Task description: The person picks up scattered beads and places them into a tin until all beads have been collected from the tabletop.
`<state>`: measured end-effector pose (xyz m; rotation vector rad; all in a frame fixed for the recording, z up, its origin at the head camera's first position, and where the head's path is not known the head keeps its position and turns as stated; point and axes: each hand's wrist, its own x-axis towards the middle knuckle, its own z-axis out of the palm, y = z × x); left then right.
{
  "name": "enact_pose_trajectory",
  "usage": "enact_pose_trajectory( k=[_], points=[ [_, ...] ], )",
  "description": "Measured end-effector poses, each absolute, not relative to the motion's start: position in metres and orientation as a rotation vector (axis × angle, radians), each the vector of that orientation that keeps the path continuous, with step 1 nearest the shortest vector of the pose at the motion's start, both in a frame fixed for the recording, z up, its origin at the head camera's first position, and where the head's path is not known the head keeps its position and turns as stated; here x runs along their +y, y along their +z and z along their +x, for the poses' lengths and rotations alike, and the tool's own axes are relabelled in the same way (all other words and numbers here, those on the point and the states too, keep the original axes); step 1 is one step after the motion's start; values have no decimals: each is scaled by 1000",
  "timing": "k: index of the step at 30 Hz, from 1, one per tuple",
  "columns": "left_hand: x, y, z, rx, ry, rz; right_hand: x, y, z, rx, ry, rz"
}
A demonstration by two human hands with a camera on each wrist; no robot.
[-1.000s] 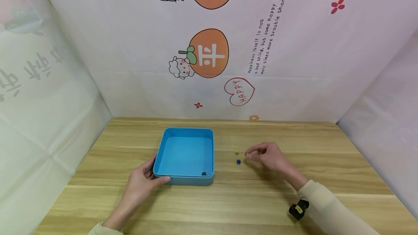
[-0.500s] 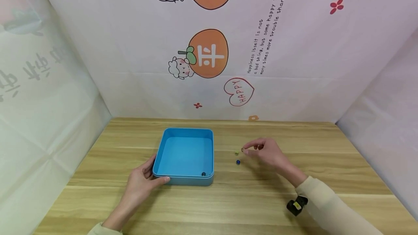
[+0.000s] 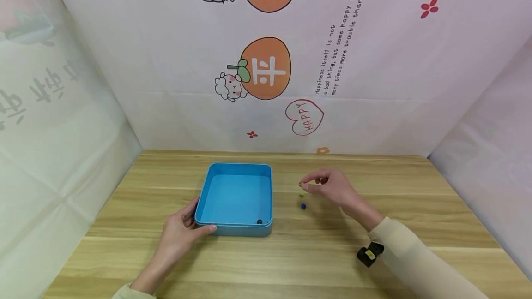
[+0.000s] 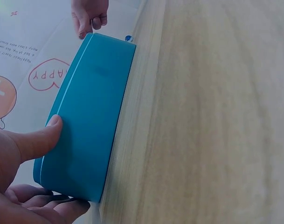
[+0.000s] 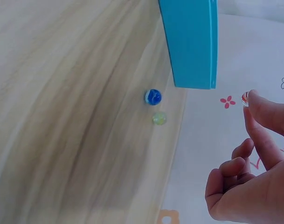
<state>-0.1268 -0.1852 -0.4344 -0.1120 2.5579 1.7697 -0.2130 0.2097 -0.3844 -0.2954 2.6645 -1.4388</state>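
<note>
My right hand (image 3: 335, 189) pinches a clear marble with red-orange streaks (image 5: 245, 98) between thumb and forefinger, up off the table to the right of the blue box (image 3: 233, 230). My left hand (image 3: 178, 230) grips that square, open-topped box at its near left corner, thumb on the front wall and fingers at the side. Inside the box, a dark marble (image 3: 259, 221) lies by the near right corner. Two more rest on the table right of the box: a blue marble (image 5: 153, 97) and a pale yellow-green marble (image 5: 159, 118).
The wood-grain table (image 3: 249, 266) meets a white printed cloth (image 3: 187, 119) at its back edge, and more cloth hangs at both sides. A black wrist camera (image 3: 370, 254) sits on the right forearm.
My right hand has lifted the streaked marble off the table and moved it left and away from me, towards the box. The left hand and the box have stayed in place.
</note>
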Motion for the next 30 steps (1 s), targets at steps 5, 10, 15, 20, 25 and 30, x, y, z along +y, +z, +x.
enact_pose_trajectory(
  k=[5,10,15,20,25,30],
  points=[
    [-185,-434,-125,2559,1768,-105,201,-380,-216,2658,-1437,-311],
    [-185,-433,-126,2569,1759,-106,192,-377,-221,2661,-1424,-314],
    [-186,-434,-126,2577,1758,-96,182,-372,-227,2664,-1409,-331],
    [-185,-433,-127,2571,1767,-89,171,-366,-231,2646,-1441,-396],
    [-185,-434,-127,2573,1763,-81,157,-360,-233,2621,-1441,-384],
    [-185,-434,-127,2584,1749,-86,145,-357,-236,2591,-1459,-402]
  ],
)
